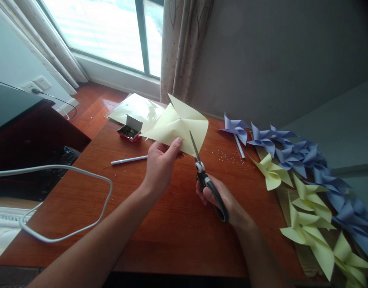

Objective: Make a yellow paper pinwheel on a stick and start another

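My left hand (pixel 161 165) pinches the lower edge of a pale yellow square of paper (pixel 178 125), creased along its diagonals and held up over the wooden table (pixel 160 224). My right hand (pixel 221 197) grips black-handled scissors (pixel 206 180); their blades point up and meet the paper's lower right edge.
Finished pinwheels line the right side: blue ones (pixel 291 150) behind, yellow ones (pixel 306 216) in front. A small open box of pins (pixel 130 129), a white stick (pixel 129 160) and a clear plastic sleeve (pixel 136 108) lie at the back left. A white cable (pixel 82 192) loops at the left.
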`<state>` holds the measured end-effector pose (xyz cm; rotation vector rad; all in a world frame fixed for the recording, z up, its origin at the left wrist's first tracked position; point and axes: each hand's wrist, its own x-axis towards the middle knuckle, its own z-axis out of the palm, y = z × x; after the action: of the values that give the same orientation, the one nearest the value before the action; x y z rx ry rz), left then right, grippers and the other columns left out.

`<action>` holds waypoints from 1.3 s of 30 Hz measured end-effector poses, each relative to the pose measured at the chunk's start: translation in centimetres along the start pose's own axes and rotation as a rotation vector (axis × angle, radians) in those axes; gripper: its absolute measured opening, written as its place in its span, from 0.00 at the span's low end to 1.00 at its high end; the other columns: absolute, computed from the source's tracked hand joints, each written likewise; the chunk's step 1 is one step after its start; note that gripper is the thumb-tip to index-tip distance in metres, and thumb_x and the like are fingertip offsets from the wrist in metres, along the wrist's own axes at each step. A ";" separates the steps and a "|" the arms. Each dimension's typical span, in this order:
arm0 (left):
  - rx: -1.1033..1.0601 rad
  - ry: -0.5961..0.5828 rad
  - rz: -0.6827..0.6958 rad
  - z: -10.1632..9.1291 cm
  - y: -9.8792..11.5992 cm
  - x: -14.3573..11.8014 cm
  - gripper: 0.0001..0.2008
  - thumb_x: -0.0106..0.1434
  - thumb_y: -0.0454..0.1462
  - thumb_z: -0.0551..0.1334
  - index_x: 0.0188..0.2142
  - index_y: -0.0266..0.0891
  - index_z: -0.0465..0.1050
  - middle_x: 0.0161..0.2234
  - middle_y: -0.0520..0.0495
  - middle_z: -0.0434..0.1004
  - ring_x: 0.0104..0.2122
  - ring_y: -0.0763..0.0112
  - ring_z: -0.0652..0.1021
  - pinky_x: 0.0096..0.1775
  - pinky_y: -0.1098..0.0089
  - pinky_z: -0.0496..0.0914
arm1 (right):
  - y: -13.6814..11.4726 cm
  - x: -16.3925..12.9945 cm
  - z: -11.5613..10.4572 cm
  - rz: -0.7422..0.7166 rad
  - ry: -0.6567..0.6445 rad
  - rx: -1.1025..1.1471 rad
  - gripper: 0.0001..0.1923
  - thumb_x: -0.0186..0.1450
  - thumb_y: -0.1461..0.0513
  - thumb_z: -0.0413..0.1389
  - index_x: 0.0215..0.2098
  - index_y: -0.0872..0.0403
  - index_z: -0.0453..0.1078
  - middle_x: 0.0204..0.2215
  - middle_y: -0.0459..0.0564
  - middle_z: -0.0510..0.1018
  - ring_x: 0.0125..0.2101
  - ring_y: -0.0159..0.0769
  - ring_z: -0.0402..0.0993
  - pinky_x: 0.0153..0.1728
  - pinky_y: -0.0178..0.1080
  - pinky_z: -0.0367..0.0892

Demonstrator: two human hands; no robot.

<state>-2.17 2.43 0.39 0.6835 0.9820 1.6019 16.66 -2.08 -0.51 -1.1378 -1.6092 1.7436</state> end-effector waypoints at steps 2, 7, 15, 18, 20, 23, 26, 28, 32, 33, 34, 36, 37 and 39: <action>0.000 0.003 -0.005 0.0 0.0 0.0 0.11 0.58 0.40 0.71 0.34 0.35 0.76 0.30 0.49 0.77 0.27 0.75 0.72 0.29 0.74 0.68 | 0.0 0.0 0.0 0.000 -0.001 -0.002 0.24 0.67 0.41 0.54 0.39 0.54 0.66 0.28 0.45 0.65 0.27 0.32 0.59 0.29 0.37 0.57; 0.001 0.011 -0.010 0.1 0.1 0.0 0.12 0.57 0.41 0.72 0.33 0.35 0.76 0.30 0.49 0.77 0.27 0.74 0.73 0.29 0.74 0.68 | 0.0 0.0 0.0 0.001 0.000 0.002 0.24 0.67 0.41 0.54 0.39 0.54 0.66 0.28 0.45 0.66 0.27 0.32 0.59 0.29 0.37 0.57; 0.010 0.023 0.001 0.2 0.1 0.0 0.12 0.57 0.41 0.72 0.33 0.35 0.76 0.30 0.48 0.77 0.27 0.75 0.73 0.29 0.74 0.68 | 0.0 0.1 0.0 0.010 -0.009 0.000 0.24 0.68 0.42 0.54 0.40 0.54 0.66 0.29 0.45 0.66 0.27 0.32 0.59 0.30 0.37 0.58; 0.015 0.019 -0.011 0.2 0.2 0.0 0.12 0.56 0.42 0.72 0.33 0.35 0.76 0.29 0.48 0.77 0.26 0.75 0.73 0.29 0.73 0.68 | 0.1 0.1 0.0 0.000 -0.005 -0.013 0.24 0.68 0.42 0.54 0.40 0.54 0.66 0.29 0.45 0.66 0.28 0.32 0.59 0.30 0.37 0.58; 0.018 0.021 -0.017 0.2 0.2 -0.1 0.13 0.56 0.42 0.72 0.32 0.35 0.76 0.29 0.48 0.77 0.26 0.75 0.73 0.29 0.73 0.68 | 0.2 0.1 0.0 -0.002 -0.005 -0.012 0.24 0.68 0.42 0.54 0.40 0.54 0.66 0.29 0.45 0.66 0.28 0.32 0.59 0.30 0.37 0.57; 0.015 0.022 -0.018 0.2 0.3 -0.1 0.13 0.56 0.42 0.72 0.32 0.35 0.76 0.29 0.48 0.77 0.26 0.75 0.73 0.29 0.74 0.68 | 0.2 0.0 0.0 0.000 -0.002 -0.003 0.23 0.68 0.42 0.53 0.40 0.54 0.66 0.29 0.45 0.66 0.28 0.32 0.59 0.30 0.37 0.58; 0.011 0.015 -0.010 0.2 0.2 -0.2 0.12 0.57 0.42 0.72 0.33 0.35 0.76 0.29 0.49 0.77 0.26 0.75 0.73 0.29 0.74 0.68 | 0.2 0.0 0.0 0.000 -0.001 -0.002 0.23 0.68 0.42 0.54 0.40 0.54 0.66 0.29 0.45 0.66 0.28 0.32 0.59 0.30 0.37 0.58; 0.010 0.009 -0.007 0.2 0.2 -0.1 0.12 0.57 0.41 0.72 0.33 0.34 0.76 0.29 0.49 0.76 0.26 0.75 0.72 0.29 0.74 0.68 | 0.1 0.0 0.1 0.001 -0.003 0.001 0.23 0.68 0.42 0.54 0.40 0.54 0.66 0.29 0.45 0.66 0.27 0.32 0.59 0.30 0.37 0.58; 0.007 0.007 -0.013 0.1 0.2 -0.1 0.12 0.57 0.41 0.72 0.33 0.34 0.76 0.29 0.49 0.76 0.26 0.75 0.72 0.29 0.74 0.68 | -0.1 0.0 0.1 0.006 -0.002 0.003 0.24 0.68 0.41 0.54 0.40 0.54 0.66 0.29 0.45 0.66 0.27 0.32 0.59 0.31 0.37 0.58; 0.007 0.007 -0.015 0.1 0.2 -0.1 0.12 0.57 0.41 0.72 0.33 0.34 0.76 0.29 0.49 0.76 0.26 0.75 0.72 0.29 0.74 0.68 | -0.1 0.0 0.1 0.005 -0.002 0.002 0.24 0.68 0.41 0.53 0.39 0.54 0.66 0.28 0.45 0.66 0.28 0.32 0.59 0.31 0.37 0.58; 0.008 0.008 -0.015 0.1 0.2 -0.1 0.12 0.57 0.41 0.72 0.33 0.34 0.76 0.29 0.49 0.76 0.26 0.75 0.72 0.29 0.73 0.68 | -0.1 0.0 0.1 0.003 -0.002 -0.001 0.24 0.68 0.41 0.53 0.39 0.54 0.66 0.28 0.45 0.65 0.28 0.32 0.59 0.31 0.37 0.58; 0.012 0.011 -0.014 0.2 0.2 -0.1 0.12 0.57 0.41 0.72 0.33 0.34 0.76 0.29 0.49 0.77 0.27 0.75 0.73 0.29 0.73 0.68 | -0.1 0.1 0.1 -0.001 -0.003 -0.007 0.24 0.68 0.41 0.53 0.40 0.54 0.66 0.29 0.45 0.66 0.28 0.32 0.59 0.31 0.37 0.58; 0.013 0.012 -0.013 0.2 0.2 -0.1 0.12 0.57 0.41 0.72 0.33 0.34 0.76 0.29 0.49 0.77 0.27 0.75 0.73 0.30 0.73 0.68 | -0.1 0.0 0.1 -0.002 -0.002 -0.009 0.24 0.68 0.41 0.53 0.40 0.54 0.66 0.29 0.45 0.66 0.28 0.33 0.59 0.31 0.37 0.58; 0.017 0.014 -0.013 0.2 0.3 -0.2 0.12 0.57 0.42 0.72 0.33 0.35 0.76 0.29 0.49 0.77 0.27 0.74 0.73 0.30 0.73 0.68 | -0.2 0.0 0.1 0.001 0.001 -0.014 0.24 0.68 0.41 0.53 0.40 0.54 0.66 0.29 0.46 0.66 0.28 0.33 0.59 0.31 0.37 0.58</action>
<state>-2.10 2.29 0.73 0.6765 1.0099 1.5902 16.54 -2.09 -0.38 -1.1452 -1.6229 1.7351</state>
